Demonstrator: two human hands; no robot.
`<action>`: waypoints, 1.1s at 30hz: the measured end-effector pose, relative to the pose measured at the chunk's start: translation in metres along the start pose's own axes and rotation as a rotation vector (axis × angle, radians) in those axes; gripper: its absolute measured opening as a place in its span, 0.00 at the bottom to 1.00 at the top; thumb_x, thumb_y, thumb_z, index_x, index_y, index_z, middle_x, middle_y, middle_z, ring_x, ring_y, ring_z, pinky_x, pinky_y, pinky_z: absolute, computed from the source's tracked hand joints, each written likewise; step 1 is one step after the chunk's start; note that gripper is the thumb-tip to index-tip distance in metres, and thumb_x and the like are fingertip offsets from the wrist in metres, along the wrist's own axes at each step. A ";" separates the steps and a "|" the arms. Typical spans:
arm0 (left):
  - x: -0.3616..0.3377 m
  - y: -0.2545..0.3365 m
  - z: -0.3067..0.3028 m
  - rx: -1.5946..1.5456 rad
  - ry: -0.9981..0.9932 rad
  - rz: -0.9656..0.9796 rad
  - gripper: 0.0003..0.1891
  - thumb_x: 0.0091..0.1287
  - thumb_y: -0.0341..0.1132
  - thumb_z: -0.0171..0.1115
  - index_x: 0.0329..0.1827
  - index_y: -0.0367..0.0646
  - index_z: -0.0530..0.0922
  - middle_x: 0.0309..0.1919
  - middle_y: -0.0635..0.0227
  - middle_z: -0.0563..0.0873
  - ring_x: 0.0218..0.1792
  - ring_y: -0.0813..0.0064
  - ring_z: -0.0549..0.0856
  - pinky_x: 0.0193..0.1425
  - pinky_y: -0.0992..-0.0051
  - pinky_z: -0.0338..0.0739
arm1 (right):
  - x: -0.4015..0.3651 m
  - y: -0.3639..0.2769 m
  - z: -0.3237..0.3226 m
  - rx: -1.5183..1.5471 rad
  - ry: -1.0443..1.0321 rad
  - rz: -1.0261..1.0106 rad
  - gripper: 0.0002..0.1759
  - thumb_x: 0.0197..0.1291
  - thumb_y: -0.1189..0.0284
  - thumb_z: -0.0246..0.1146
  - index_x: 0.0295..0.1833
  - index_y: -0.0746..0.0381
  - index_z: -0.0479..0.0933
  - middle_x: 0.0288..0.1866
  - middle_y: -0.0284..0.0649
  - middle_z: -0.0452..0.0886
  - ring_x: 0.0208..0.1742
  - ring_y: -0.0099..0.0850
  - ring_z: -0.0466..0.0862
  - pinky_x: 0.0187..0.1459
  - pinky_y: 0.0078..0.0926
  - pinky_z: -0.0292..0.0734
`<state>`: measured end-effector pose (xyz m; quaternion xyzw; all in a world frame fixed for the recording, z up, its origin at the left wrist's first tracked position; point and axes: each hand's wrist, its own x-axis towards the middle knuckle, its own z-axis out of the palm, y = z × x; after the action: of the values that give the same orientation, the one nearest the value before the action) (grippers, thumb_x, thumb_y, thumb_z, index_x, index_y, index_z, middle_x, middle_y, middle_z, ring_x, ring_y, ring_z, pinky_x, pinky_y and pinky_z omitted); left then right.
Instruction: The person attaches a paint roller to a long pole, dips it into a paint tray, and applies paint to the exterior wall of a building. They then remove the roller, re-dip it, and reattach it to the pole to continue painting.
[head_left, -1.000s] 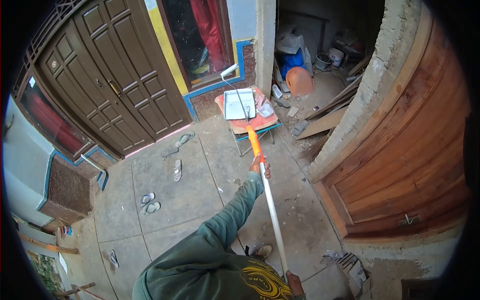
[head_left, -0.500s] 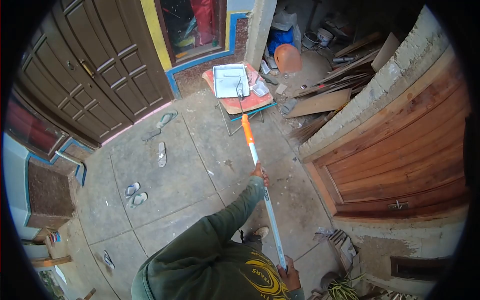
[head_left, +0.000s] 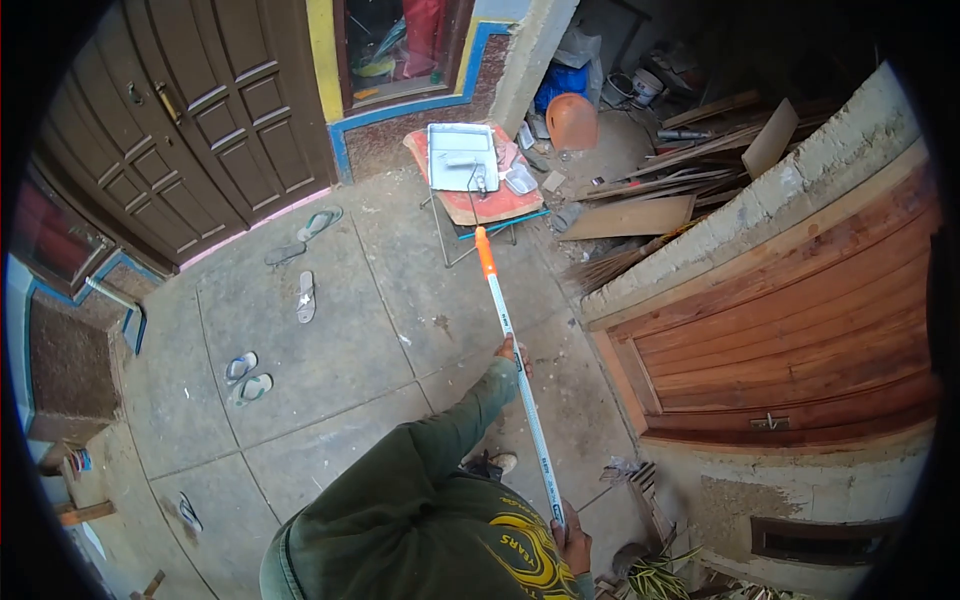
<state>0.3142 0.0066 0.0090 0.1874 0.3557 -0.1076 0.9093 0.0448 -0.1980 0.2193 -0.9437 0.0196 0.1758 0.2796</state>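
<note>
One paint roller (head_left: 462,162), white and cylindrical, within the outline of a rectangular white tray (head_left: 445,142); contact cannot be told. Its slender straight pole (head_left: 541,445), bearing print too small to read, has an orange plastic end (head_left: 486,256). Left hand (head_left: 514,350) and, farther from the tray, right hand (head_left: 574,546): fingers curled around the pole. Beneath the tray, one red-topped stool (head_left: 512,207); left of it, six sandals (head_left: 306,297). Yellow lettering on the shirt (head_left: 420,520): "YEARS".
</note>
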 end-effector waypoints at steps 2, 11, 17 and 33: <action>0.003 -0.002 -0.009 0.012 -0.010 -0.014 0.27 0.64 0.64 0.42 0.37 0.44 0.66 0.15 0.63 0.69 0.14 0.65 0.71 0.18 0.63 0.70 | 0.004 -0.008 -0.004 0.035 -0.040 0.036 0.21 0.63 0.68 0.55 0.62 0.55 0.66 0.26 0.46 0.77 0.22 0.32 0.80 0.28 0.28 0.74; 0.014 0.148 0.012 -0.106 -0.104 0.103 0.34 0.50 0.70 0.56 0.38 0.44 0.72 0.23 0.63 0.75 0.29 0.59 0.80 0.34 0.57 0.79 | -0.044 0.004 -0.041 0.038 -0.092 0.062 0.17 0.63 0.60 0.54 0.48 0.62 0.71 0.22 0.44 0.75 0.22 0.37 0.76 0.24 0.33 0.69; 0.074 0.162 0.014 0.086 -0.068 0.063 0.18 0.55 0.50 0.66 0.30 0.48 0.68 0.14 0.72 0.71 0.14 0.73 0.72 0.18 0.69 0.71 | -0.072 0.045 -0.028 -0.226 0.093 -0.030 0.18 0.64 0.59 0.52 0.52 0.60 0.69 0.23 0.48 0.74 0.26 0.41 0.76 0.27 0.36 0.70; 0.034 0.175 0.068 -0.180 -0.507 -0.008 0.20 0.64 0.38 0.56 0.13 0.51 0.62 0.06 0.77 0.62 0.07 0.82 0.63 0.12 0.79 0.59 | -0.071 0.035 -0.019 0.334 -0.118 0.390 0.26 0.65 0.53 0.50 0.26 0.65 0.69 0.17 0.36 0.72 0.18 0.29 0.72 0.24 0.32 0.67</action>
<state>0.4379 0.1346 0.0779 0.0717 0.1256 -0.1225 0.9819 -0.0203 -0.2421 0.2400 -0.8510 0.2136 0.2752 0.3930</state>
